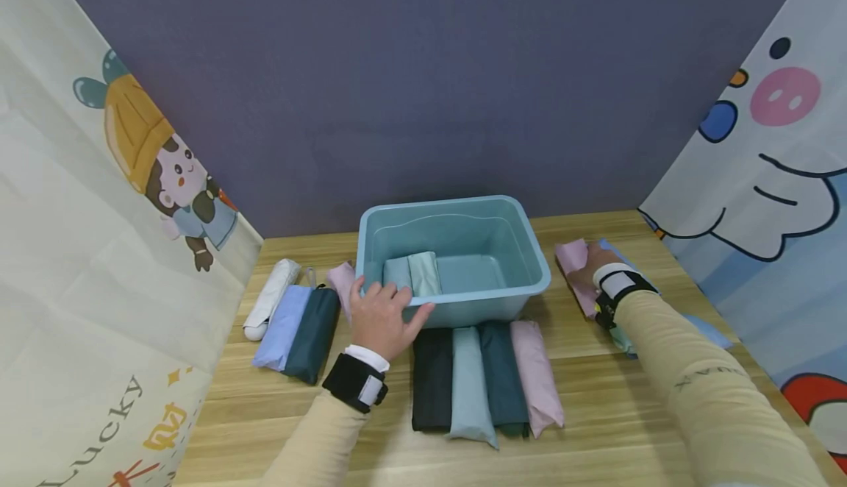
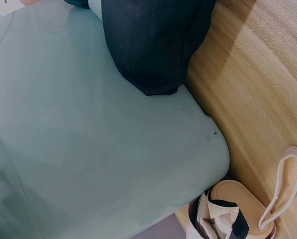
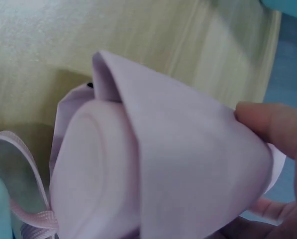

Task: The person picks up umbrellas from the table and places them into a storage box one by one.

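My right hand (image 1: 587,266) grips a folded pink umbrella (image 1: 573,251) on the right of the table. In the right wrist view the pink umbrella (image 3: 198,149) shows its pale handle end (image 3: 96,169) and strap, with thumb and fingers pinching the sleeve's far end. At the near left corner of a blue plastic bin (image 1: 476,314), my left hand (image 1: 384,321) holds the rim, fingertips over the edge and thumb along the outside. Inside the bin lie a grey-blue umbrella (image 1: 397,272) and a mint umbrella (image 1: 424,274). The left hand is out of its own wrist view.
Several folded umbrellas (image 1: 471,384) lie side by side before the bin. Left of it are a white umbrella (image 1: 274,292), a lavender one (image 1: 283,325), a dark green one (image 1: 311,336) and a pink one (image 1: 342,285). A blue umbrella (image 1: 708,331) lies under the right forearm.
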Demonstrator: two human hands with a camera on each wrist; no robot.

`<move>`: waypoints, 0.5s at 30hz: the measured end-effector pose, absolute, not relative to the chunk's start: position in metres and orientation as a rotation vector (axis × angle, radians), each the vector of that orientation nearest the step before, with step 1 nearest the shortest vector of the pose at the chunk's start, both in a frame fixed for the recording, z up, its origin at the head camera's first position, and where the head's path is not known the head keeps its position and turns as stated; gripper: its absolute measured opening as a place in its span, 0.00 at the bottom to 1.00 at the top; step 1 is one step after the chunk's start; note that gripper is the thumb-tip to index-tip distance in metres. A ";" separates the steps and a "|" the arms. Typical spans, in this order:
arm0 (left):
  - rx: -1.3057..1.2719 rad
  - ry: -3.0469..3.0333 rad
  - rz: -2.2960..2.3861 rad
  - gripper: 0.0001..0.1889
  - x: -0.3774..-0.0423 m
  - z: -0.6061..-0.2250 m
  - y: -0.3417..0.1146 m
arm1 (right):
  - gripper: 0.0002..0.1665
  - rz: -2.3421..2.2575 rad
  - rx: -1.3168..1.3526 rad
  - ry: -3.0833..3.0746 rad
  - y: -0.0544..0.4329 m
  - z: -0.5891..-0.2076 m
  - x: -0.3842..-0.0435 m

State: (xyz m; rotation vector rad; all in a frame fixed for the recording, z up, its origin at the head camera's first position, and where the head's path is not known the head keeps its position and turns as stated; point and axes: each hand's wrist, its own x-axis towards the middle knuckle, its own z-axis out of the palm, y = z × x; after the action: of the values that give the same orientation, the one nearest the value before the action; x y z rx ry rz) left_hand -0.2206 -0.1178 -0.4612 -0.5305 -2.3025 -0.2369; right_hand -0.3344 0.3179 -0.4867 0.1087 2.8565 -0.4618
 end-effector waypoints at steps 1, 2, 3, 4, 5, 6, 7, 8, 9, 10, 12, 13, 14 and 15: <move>-0.530 -2.304 -0.236 0.28 -0.220 -0.461 -0.118 | 0.52 -0.481 0.110 2.859 0.318 -0.485 -0.334; -0.529 -2.307 -0.232 0.28 -0.220 -0.461 -0.118 | 0.51 -0.500 0.112 2.858 0.317 -0.484 -0.334; -0.527 -2.313 -0.228 0.28 -0.220 -0.461 -0.118 | 0.51 -0.521 0.118 2.851 0.317 -0.482 -0.334; -0.525 -2.319 -0.223 0.28 -0.220 -0.461 -0.119 | 0.52 -0.535 0.121 2.839 0.317 -0.481 -0.334; -0.523 -2.326 -0.219 0.29 -0.220 -0.461 -0.119 | 0.53 -0.548 0.135 2.825 0.318 -0.480 -0.334; -0.522 -2.335 -0.216 0.29 -0.220 -0.461 -0.119 | 0.54 -0.555 0.145 2.813 0.318 -0.478 -0.334; -0.519 -2.343 -0.213 0.29 -0.219 -0.461 -0.119 | 0.56 -0.564 0.160 2.801 0.319 -0.477 -0.334; -0.518 -2.350 -0.211 0.29 -0.219 -0.461 -0.120 | 0.56 -0.574 0.170 2.793 0.319 -0.475 -0.334; -0.518 -2.355 -0.210 0.29 -0.219 -0.460 -0.120 | 0.57 -0.579 0.174 2.791 0.319 -0.473 -0.334; -0.517 -2.360 -0.211 0.29 -0.218 -0.460 -0.120 | 0.57 -0.590 0.177 2.793 0.319 -0.471 -0.333; -0.518 -2.364 -0.213 0.28 -0.218 -0.459 -0.121 | 0.58 -0.619 0.171 2.803 0.320 -0.466 -0.333; -0.518 -2.365 -0.215 0.28 -0.218 -0.459 -0.121 | 0.58 -0.635 0.169 2.806 0.320 -0.463 -0.333; -0.519 -2.365 -0.216 0.28 -0.217 -0.459 -0.121 | 0.58 -0.645 0.164 2.811 0.320 -0.460 -0.332; -0.519 -2.364 -0.218 0.28 -0.217 -0.458 -0.121 | 0.58 -0.655 0.158 2.819 0.320 -0.458 -0.332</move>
State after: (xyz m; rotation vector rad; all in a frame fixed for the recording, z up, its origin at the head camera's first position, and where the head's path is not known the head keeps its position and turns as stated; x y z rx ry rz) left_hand -0.2172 -0.1210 -0.4585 -0.5190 -2.3641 -0.2177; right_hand -0.3322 0.3202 -0.4576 0.1582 2.8190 -0.6555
